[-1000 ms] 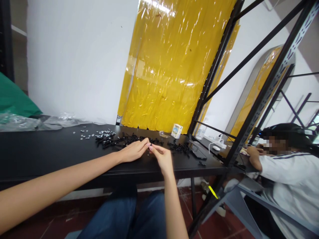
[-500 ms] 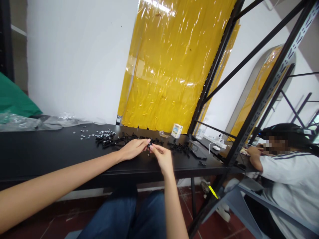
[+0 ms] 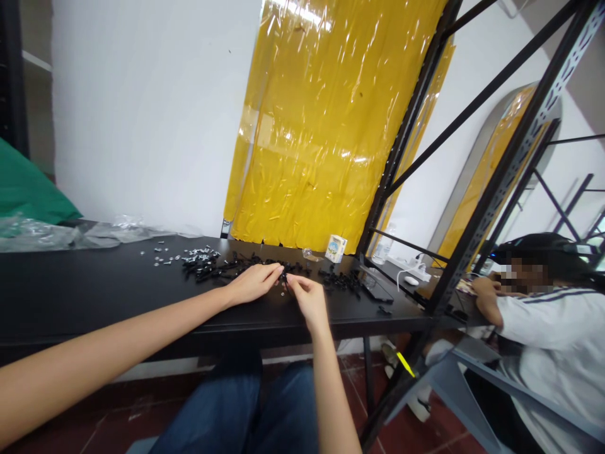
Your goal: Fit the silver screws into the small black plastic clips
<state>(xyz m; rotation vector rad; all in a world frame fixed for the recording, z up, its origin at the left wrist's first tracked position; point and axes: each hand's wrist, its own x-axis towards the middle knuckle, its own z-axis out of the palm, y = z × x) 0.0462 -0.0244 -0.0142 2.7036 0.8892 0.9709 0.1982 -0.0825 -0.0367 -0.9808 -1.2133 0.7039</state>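
Over a black tabletop [image 3: 94, 284], the left hand [image 3: 253, 284] and the right hand [image 3: 307, 301] met at the fingertips, both curled and closed on a small black plastic part [image 3: 283, 276] held between them. Exactly how the two hands shared the grip was too small to tell. Just below that part, a tiny silver glint showed, too small to name. Beyond the left hand lay a scattered heap of black plastic parts [image 3: 203, 267], and farther left of it were small silver screws [image 3: 165, 255]. Beyond the right hand sat a second cluster of black parts [image 3: 338, 282], with a dark phone [image 3: 375, 292] past it. Farther from the right hand stood a small drink carton [image 3: 336, 248] against yellow plastic sheeting [image 3: 302, 126], near a white power strip [image 3: 420, 275] and a white mouse [image 3: 411, 280]. Well to the right of both hands, a co-worker's white striped sleeve [image 3: 534, 321] showed behind a black metal shelving rack [image 3: 515, 151].
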